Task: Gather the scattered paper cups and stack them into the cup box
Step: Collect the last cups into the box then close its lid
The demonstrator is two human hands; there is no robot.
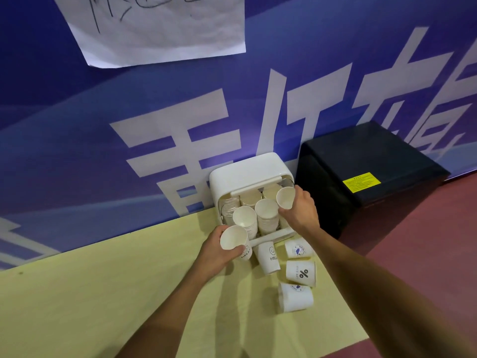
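At the far edge of the yellow table [103, 293], against the blue wall banner [129, 112], the white cup box [247, 169] stands with its lid raised, and it is already well filled. Two tall stacks [267, 215] rise at its front, with more stacks behind them. The rear rows sit in the lid's shade, so I cannot say how many they hold.

The left hand [214, 253] is at the box's 7 o'clock. Its fingers are wrapped round an upright cup [233, 241] with its mouth tipped toward the camera, just short of the front rail. The right hand [300, 211] is at the box's 3 o'clock. It pinches another cup [285, 198] by its base and holds it over the box's right-hand corner, not yet seated on any stack.

Four cups are left on the table, clustered at the box's 5 to 6 o'clock:
- a smiley-print cup [268, 258] nearest the rail
- a blue-badge cup [298, 249] beside it
- a percent-sign cup [300, 273] below that
- a last cup [295, 297] nearest the person

A black cabinet [366, 177] stands at the box's 3 o'clock, on the floor beyond the table.

By my reckoning the job is past halfway: two cups in hand to nest, then four more to collect.
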